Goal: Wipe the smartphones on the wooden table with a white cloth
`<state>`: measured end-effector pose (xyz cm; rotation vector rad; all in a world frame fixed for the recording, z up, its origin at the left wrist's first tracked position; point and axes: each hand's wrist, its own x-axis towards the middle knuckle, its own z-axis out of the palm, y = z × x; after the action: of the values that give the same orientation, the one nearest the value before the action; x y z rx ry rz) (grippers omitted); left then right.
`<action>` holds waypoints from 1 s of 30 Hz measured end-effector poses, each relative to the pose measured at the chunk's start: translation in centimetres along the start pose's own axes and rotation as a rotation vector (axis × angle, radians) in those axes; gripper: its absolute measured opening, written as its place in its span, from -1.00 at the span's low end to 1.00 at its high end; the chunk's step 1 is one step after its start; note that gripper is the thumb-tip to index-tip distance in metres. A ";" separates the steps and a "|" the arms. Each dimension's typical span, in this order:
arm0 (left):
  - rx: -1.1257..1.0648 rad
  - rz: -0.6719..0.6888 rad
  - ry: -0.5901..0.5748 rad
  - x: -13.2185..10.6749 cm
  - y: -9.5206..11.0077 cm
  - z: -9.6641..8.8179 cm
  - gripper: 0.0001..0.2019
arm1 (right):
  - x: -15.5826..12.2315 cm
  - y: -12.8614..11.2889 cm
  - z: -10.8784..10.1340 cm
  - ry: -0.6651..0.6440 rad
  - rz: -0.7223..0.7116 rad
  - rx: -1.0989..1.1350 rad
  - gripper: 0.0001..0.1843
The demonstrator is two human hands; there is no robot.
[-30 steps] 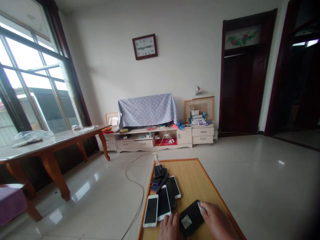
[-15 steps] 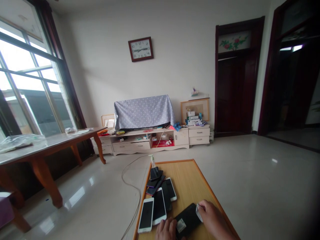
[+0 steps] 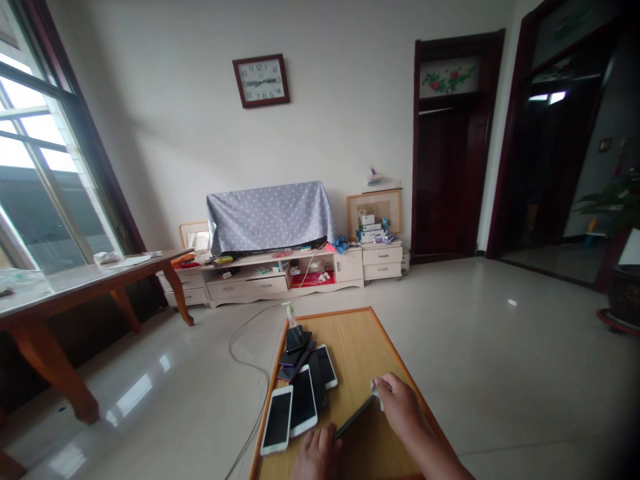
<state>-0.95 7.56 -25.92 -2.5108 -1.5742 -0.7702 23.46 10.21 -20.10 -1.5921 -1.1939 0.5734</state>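
A dark phone (image 3: 355, 417) is turned on its edge above the wooden table (image 3: 350, 333), so only its thin side shows. My left hand (image 3: 315, 455) is closed round its near end. My right hand (image 3: 403, 408) pinches a small white cloth or tissue (image 3: 378, 395) against the far end. Just left of my hands lies a white-framed phone (image 3: 277, 420), partly beside another white-framed phone (image 3: 303, 403). Behind these, several more phones overlap along the table's left side, including a white one (image 3: 327, 367) and a dark one (image 3: 295, 339).
A clear pump bottle (image 3: 291, 317) stands at the table's far left corner. A cable (image 3: 267, 373) runs over the floor. Farther off are a larger table (image 3: 110, 273), a low white cabinet (image 3: 250, 288) with a covered object, and a potted plant (image 3: 625, 287).
The dark phone has been tipped from showing its broad back to standing on edge. My right hand keeps the white cloth at its end. The view has swung slightly right.
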 end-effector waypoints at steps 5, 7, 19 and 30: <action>-0.092 -0.063 -0.088 0.3 1.4 -2.8 -0.70 | -0.3 -0.8 -0.4 0.026 0.003 0.109 -0.43; -0.115 -0.065 -0.092 0.4 1.8 -3.3 -0.71 | -0.8 -1.1 -0.1 -0.005 -0.013 0.132 -0.44; -0.248 -0.168 -0.127 0.6 1.8 -3.5 -0.70 | -3.3 -2.3 1.9 -0.034 -0.215 -0.045 -0.65; -0.331 -0.248 -0.171 1.0 1.6 -3.9 -0.72 | -5.9 -3.4 3.3 -0.158 -0.356 -0.137 -0.64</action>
<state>-0.68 6.43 -21.77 -2.6997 -1.9928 -0.9366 17.05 6.35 -19.38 -1.4179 -1.6225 0.3974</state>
